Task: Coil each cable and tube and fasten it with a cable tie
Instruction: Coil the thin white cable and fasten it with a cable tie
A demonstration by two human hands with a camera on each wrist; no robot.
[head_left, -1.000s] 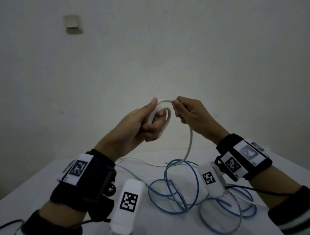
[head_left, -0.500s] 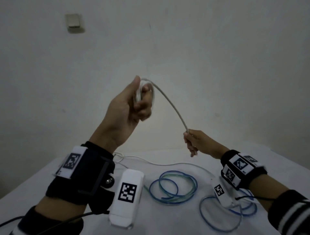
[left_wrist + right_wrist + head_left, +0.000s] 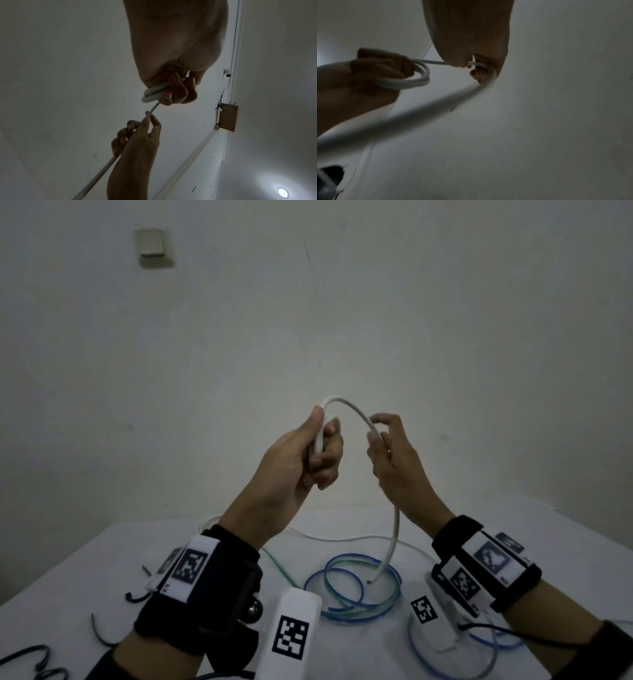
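Note:
My left hand (image 3: 317, 450) is raised above the table and grips a small coil of white cable (image 3: 318, 440), with thumb on top and fingers curled round the loops (image 3: 150, 94). From the coil the white cable arches over to my right hand (image 3: 380, 440), which pinches it between thumb and fingers (image 3: 149, 119). Below that hand the cable's free end (image 3: 371, 578) hangs down just over the table. The right wrist view shows the coil (image 3: 412, 79) in the left hand and the cable passing through my right fingers (image 3: 479, 73).
Blue and green tubes (image 3: 356, 587) lie in loose loops on the white table (image 3: 85, 570), with another blue loop (image 3: 445, 659) at the right. A thin white cable (image 3: 335, 537) runs across the far side. Dark cable ties (image 3: 99, 635) lie at the left front.
My left hand has come down from its raised position. My right hand has risen along the white cable and closed in beside the left, bending the cable into an arch.

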